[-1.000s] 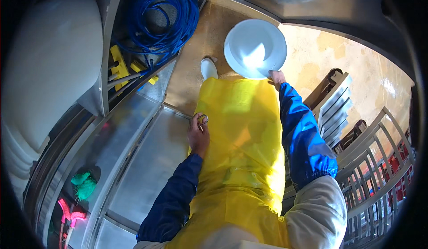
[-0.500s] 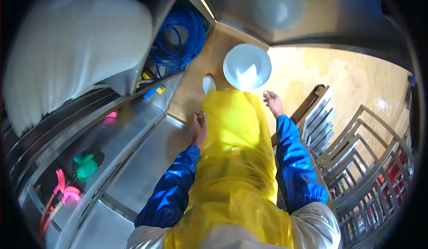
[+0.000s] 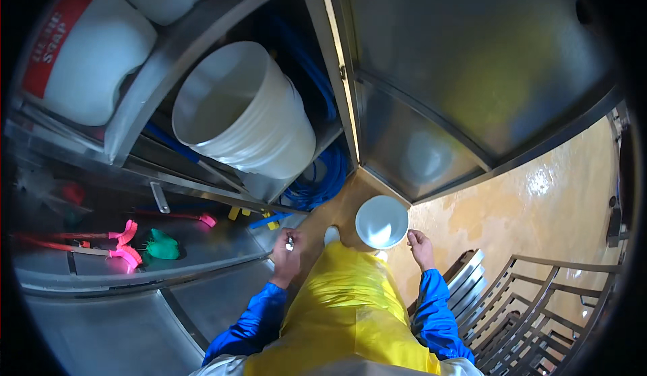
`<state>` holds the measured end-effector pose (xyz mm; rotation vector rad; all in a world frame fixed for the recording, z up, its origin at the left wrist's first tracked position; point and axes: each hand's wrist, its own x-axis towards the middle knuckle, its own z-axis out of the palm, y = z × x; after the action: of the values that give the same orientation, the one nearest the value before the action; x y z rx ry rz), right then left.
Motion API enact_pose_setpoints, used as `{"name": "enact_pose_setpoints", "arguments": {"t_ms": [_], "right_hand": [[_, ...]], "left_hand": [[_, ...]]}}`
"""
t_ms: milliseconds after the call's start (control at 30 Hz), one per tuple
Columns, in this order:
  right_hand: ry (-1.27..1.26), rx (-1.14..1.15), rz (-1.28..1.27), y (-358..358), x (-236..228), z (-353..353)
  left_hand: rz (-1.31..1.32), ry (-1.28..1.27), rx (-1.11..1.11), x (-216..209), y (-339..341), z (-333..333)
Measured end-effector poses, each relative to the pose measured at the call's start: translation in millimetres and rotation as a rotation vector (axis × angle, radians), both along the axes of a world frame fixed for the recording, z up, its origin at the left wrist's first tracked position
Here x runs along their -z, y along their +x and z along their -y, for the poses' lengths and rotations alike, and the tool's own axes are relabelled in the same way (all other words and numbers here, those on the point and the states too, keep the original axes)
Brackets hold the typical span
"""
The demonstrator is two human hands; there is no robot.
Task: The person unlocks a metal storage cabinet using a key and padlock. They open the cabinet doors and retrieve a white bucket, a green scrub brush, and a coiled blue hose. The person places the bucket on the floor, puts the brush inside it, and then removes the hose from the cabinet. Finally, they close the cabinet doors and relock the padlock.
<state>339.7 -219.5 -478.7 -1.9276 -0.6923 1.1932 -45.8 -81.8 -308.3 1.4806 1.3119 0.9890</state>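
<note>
My left hand (image 3: 286,257) is closed beside the steel cabinet, and a small shiny metal-looking piece (image 3: 290,243) shows between its fingers. I cannot tell its kind. On the right, my right hand (image 3: 420,248) has its fingers curled together. Its fingertips come up to the near right rim of a round white bucket (image 3: 379,215), seen from above. Whether they touch it, or grip something hidden, cannot be made out. The bucket appears in front of my yellow apron (image 3: 350,285), over the brown floor (image 3: 335,204).
A large white bucket (image 3: 293,120) lies tilted on a shelf above coiled blue hose (image 3: 323,184). White jugs (image 3: 101,59), pink brushes (image 3: 128,255) and a green scrubber (image 3: 162,244) are on the left. A steel panel (image 3: 424,153) stands ahead; slatted metal racks (image 3: 532,308) are right.
My view has swung up and left, bringing the shelf bucket and jugs into sight. Both hands and the round bucket appear lower in the picture. The closed fingers look much the same.
</note>
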Motion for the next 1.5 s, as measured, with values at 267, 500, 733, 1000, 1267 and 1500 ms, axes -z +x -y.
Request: {"name": "enact_pose_setpoints", "arguments": {"t_ms": [267, 500, 733, 1000, 1267, 1500], "right_hand": [[0.477, -0.135, -0.142, -51, -175, -180], [1.247, -0.433, 0.490, -186, -391, -320], [1.390, -0.546, 1.182, -288, -369, -380], [1.556, -0.863, 1.125, -202, -369, -435], [1.083, -0.917, 1.122, -212, -385, -386], [0.812, -0.691, 1.073, -214, -359, -358]], "left_hand": [[-0.058, 0.324, -0.091, -172, -1, -73], [-0.052, 0.512, -0.039, -182, -19, -119], [-0.053, 0.668, 0.176, -159, -57, -73], [0.380, 0.398, -0.452, -119, -109, 3], [0.565, 0.430, -0.231, -127, -155, -40], [0.608, 0.825, 0.029, -160, -207, -98]]}}
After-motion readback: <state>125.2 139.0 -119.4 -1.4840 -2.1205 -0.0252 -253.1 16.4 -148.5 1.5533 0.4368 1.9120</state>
